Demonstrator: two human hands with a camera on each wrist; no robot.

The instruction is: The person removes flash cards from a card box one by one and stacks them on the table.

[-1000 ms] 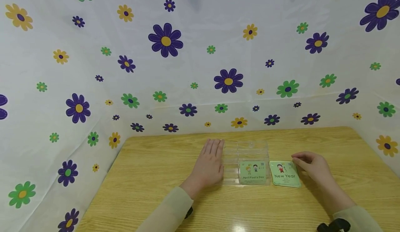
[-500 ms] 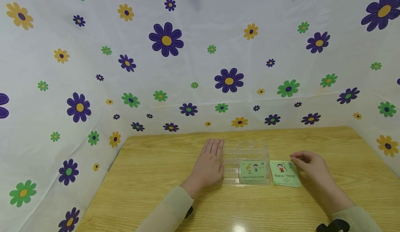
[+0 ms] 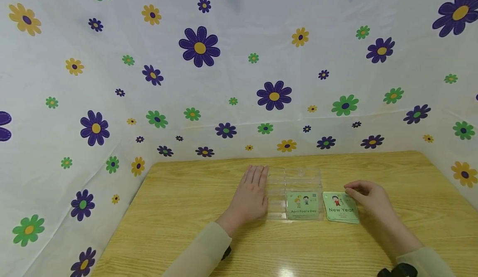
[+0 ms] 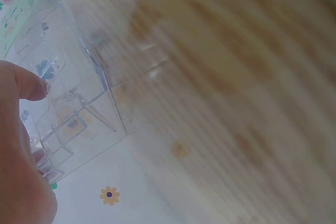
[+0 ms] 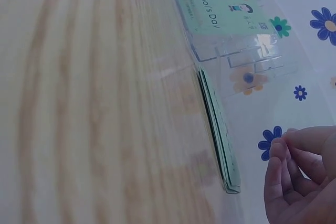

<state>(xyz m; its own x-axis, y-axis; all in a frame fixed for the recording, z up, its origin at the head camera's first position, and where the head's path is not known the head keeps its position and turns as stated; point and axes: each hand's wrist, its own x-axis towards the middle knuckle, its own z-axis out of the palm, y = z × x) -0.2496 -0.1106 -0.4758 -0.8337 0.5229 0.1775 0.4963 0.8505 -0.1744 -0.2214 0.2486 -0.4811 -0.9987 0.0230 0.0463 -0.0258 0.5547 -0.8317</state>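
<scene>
My left hand [image 3: 249, 196] lies over the left end of a clear plastic box [image 3: 276, 204], fingers straight, with the thumb touching the box in the left wrist view. Inside the box's right-hand compartment lies a green card [image 3: 302, 205] reading "April Fool's Day". Just right of the box, a stack of green cards [image 3: 340, 210] with "New Year" on top rests on the table; its layered edge shows in the right wrist view. At the stack's far right corner is my right hand [image 3: 373, 198], thumb and index tips close together. Nothing visible lies between them in the right wrist view.
The wooden table [image 3: 186, 215] meets a white flower-printed cloth [image 3: 239, 74] at the back and sides. Behind the cards, the box has further clear compartments and rails [image 3: 298, 175].
My right hand has moved slightly left, its fingertips now farther over the corner of the "New Year" stack. My left hand stays on the box.
</scene>
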